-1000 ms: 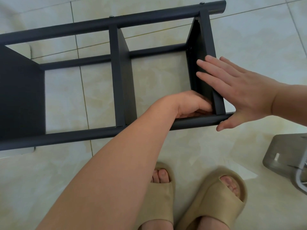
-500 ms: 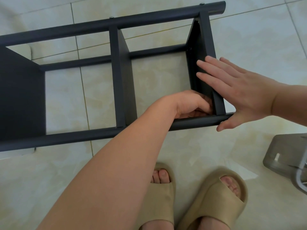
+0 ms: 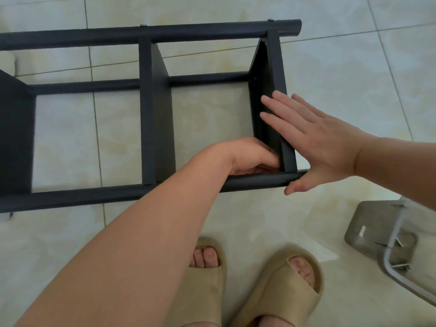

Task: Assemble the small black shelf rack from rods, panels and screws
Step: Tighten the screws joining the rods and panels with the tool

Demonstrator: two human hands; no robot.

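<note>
1. The black shelf rack lies on its side on the tiled floor, directly ahead of the person's feet.
2. The far rod and the near rod run left to right. A third rod runs lower down, between them.
3. Three panels stand across the rods: the left panel, the middle panel and the end panel at the right.
4. Two screw heads show on top of the far rod, one above the middle panel and one above the end panel.
5. The right hand lies flat against the outer side of the end panel. Its fingers are straight and spread slightly apart, overlapping the panel's upper edge. Its thumb sits just below the right tip of the near rod.
6. The left hand reaches inside the rack into the corner where the end panel meets the near rod. Its fingers are curled against the inner face of the panel. It cannot be told whether they hold anything, since the hand itself hides them.
7. Two beige sandals stand on the floor near the rack.
8. A grey object sits at the right edge, apart from the rack.
</note>
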